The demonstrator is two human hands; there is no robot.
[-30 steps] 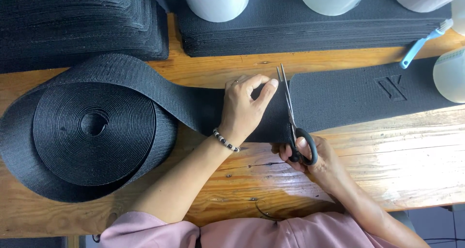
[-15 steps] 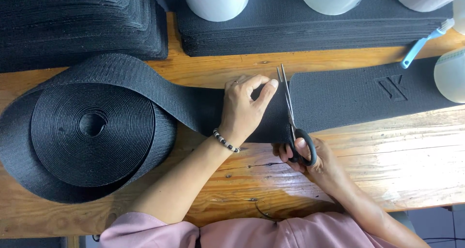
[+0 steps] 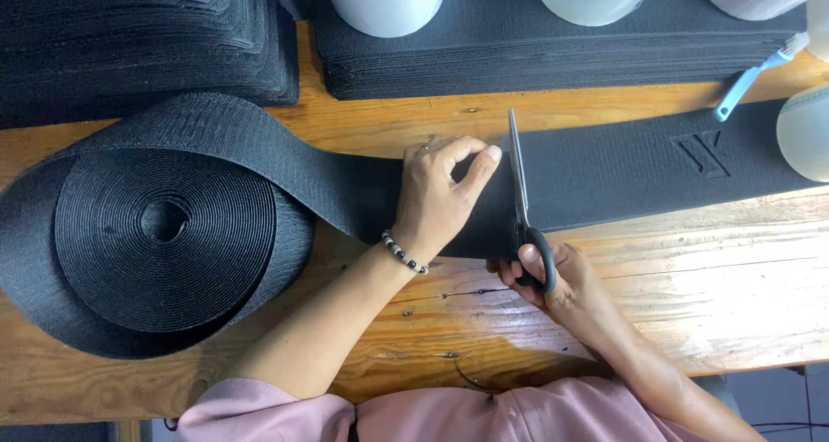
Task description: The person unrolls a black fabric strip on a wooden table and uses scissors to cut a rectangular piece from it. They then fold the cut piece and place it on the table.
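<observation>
On the wooden table (image 3: 708,304), the left hand (image 3: 436,196) should press the black strap (image 3: 604,170) flat (fingers spread wide) while the right hand (image 3: 557,278), gripping the scissors (image 3: 521,192), cuts straight across.

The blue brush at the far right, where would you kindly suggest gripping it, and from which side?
Grip the blue brush by its slim handle, coming from the near side over the black strip. Its head points away toward the white containers, which crowd that end.
</observation>
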